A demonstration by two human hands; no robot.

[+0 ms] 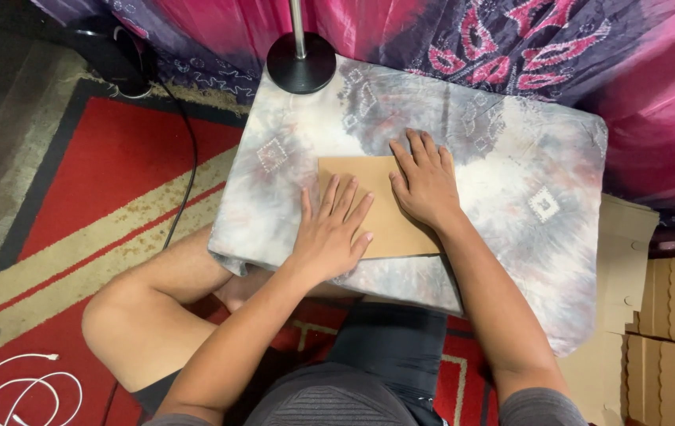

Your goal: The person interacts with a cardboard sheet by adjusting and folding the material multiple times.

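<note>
A flat brown cardboard piece (pixel 385 213) lies on a low table covered with a grey tie-dye cloth (pixel 511 181). My left hand (pixel 330 233) rests flat on the cardboard's near left part, fingers spread. My right hand (pixel 424 177) presses flat on its far right corner, fingers reaching onto the cloth. Neither hand grips anything; both palms are down.
A black round lamp base with a metal pole (pixel 300 61) stands at the table's far left corner. Stacks of flat cardboard pieces (pixel 669 315) lie on the floor at right. A red patterned rug (pixel 108 181), a black cable (pixel 183 158) and a white cable (pixel 22 390) are at left.
</note>
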